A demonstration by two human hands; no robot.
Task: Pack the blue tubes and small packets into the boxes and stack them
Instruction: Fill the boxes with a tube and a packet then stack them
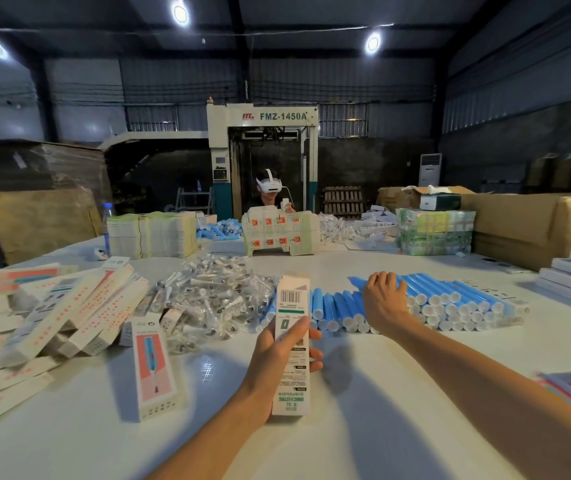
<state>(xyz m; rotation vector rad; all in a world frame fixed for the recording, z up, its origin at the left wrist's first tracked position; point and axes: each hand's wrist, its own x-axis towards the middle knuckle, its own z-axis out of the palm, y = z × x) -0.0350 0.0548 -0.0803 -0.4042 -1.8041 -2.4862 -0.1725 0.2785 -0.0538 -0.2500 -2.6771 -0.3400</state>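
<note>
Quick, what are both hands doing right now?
Left hand: holds a box upright.
Right hand: on the blue tubes; whether it grips one cannot be told.

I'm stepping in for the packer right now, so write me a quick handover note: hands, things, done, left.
Left hand holds a box, its far end open.
Right hand lies on the blue tubes, right of centre; a grasp cannot be told.
Packets are heaped beyond the box, to the left.
Other boxes are piled loosely at left, contents unseen, not neatly stacked.
To do: tube and packet into the held box, close, stack.
</note>
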